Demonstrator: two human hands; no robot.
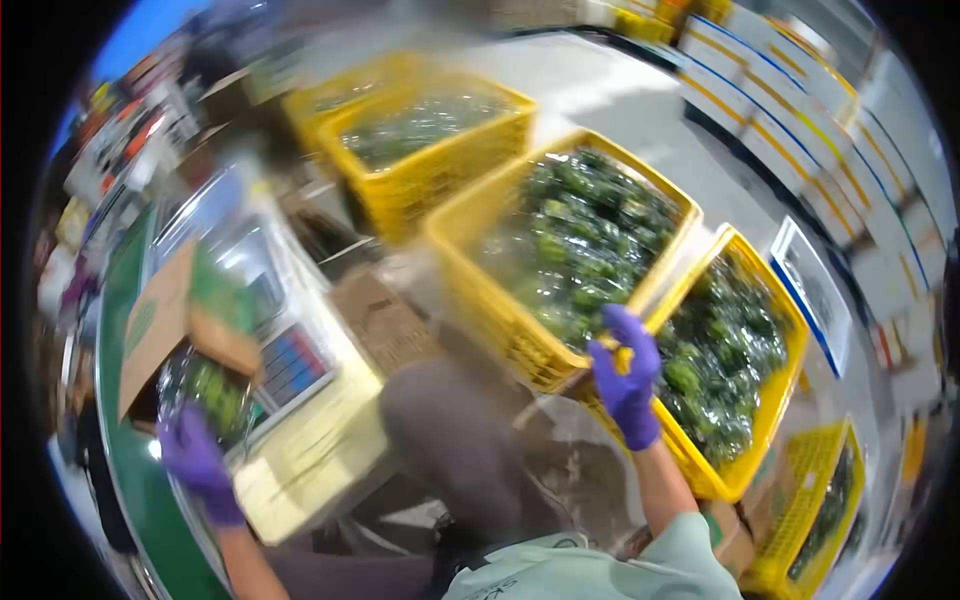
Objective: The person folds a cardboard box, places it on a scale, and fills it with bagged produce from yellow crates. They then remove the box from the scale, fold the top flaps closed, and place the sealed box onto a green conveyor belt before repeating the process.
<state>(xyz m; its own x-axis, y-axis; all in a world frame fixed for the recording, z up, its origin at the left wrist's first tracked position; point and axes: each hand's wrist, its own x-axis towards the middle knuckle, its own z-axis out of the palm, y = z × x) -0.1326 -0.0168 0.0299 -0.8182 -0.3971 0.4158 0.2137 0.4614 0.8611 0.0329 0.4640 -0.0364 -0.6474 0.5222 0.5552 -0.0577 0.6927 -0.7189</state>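
My left hand (196, 455), in a purple glove, is at the mouth of a cardboard box (160, 315) tilted on the left. Its fingers hold the edge of a clear plastic bag of green vegetables (215, 395), which is partly inside the box. My right hand (630, 380), also purple-gloved, hovers at the near rim of a yellow crate (470, 310). Thumb and fingers are apart, with nothing between them. Shiny bagged greens (600, 215) fill that crate. More bagged greens (715, 350) lie in a second yellow crate (790, 400) to its right.
A weighing scale (295, 365) with a keypad stands beside the box, near a green surface (145, 490). Another yellow crate (390, 195) of bagged goods is behind. White foam boxes (800, 120) are stacked at the far right. A flattened carton (385, 315) lies between scale and crates.
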